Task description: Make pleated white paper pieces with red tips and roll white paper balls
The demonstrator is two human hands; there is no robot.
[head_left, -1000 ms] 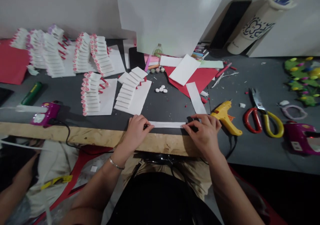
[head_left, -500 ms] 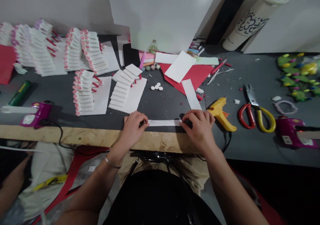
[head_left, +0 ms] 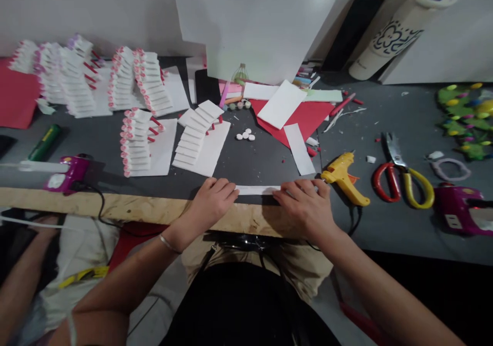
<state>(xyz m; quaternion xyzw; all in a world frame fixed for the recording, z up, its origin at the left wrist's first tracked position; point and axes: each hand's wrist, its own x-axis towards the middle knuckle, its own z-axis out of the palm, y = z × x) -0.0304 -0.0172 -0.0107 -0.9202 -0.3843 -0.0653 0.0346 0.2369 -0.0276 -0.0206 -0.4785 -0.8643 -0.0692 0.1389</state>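
A narrow white strip (head_left: 257, 190), seemingly folded paper, lies along the front edge of the table between my hands. My left hand (head_left: 215, 198) is closed over its left end, fingers bent together and pressing down. The strip's right end is under the closed fingers of my right hand (head_left: 305, 202). Both ends are hidden by the fingers. Just beyond my right hand lies a flat white paper strip (head_left: 299, 150). A white card (head_left: 217, 140) with several small folded white pieces (head_left: 188, 143) on it is beyond my left hand.
At right are a yellow glue gun (head_left: 346, 177), red-and-yellow-handled pliers (head_left: 398, 169) and a purple device (head_left: 464, 207). Several white beads (head_left: 245, 135) and red sheet (head_left: 304, 117) lie ahead. Pink-tipped white pieces (head_left: 134, 143) stand left, near another purple device (head_left: 71, 174). A person's arm (head_left: 25, 274) shows lower left.
My left hand has moved inward along the strip, and its fingers have flattened down over it. My right fingers have also folded over the strip. The view has shifted slightly.
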